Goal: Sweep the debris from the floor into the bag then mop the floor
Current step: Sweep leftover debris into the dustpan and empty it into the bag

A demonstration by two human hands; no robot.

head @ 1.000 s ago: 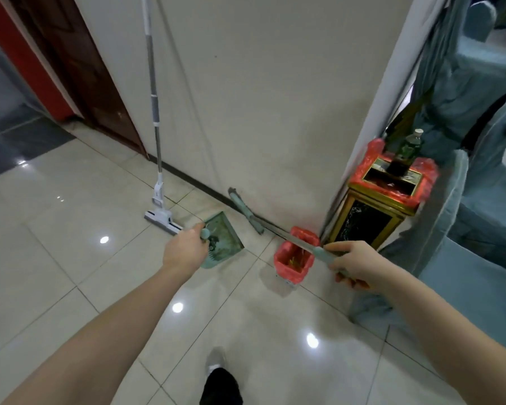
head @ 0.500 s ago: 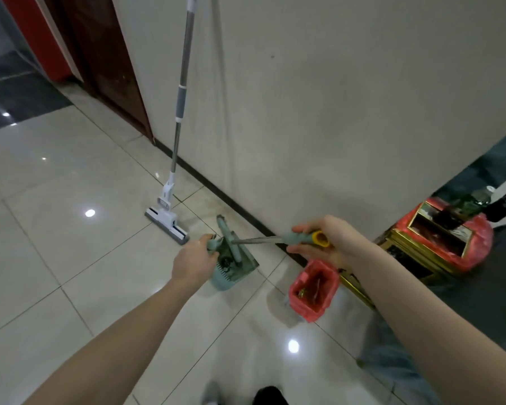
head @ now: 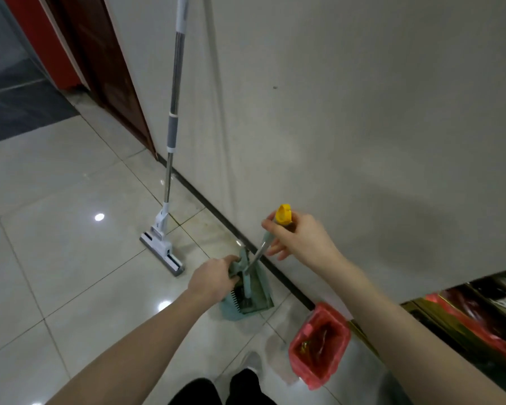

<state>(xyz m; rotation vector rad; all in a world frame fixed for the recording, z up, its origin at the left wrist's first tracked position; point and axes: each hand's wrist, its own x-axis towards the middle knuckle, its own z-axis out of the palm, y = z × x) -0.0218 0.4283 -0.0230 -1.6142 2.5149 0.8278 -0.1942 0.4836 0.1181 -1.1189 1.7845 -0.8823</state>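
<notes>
My broom (head: 256, 257) is short and stands tilted: its long stick runs from the yellow cap (head: 284, 214) at the top, toward 1 o'clock, down to the brush end toward 7 o'clock, which sits inside the green dustpan (head: 247, 290). My right hand (head: 300, 238) holds the top of the stick just under the yellow cap, with my thumb and first fingers pinched around it and my other fingers spread loose. That arm comes in from 4 o'clock. My left hand (head: 214, 279) is curled tight around the dustpan's handle, and that arm comes in from 7 o'clock. The dustpan is on the floor (head: 70, 258) close to the wall (head: 362, 112). The red bag (head: 319, 346) sits open at 5 o'clock from the dustpan, near it. The mop (head: 170, 159) leans on the wall at 10 o'clock, head on the floor.
</notes>
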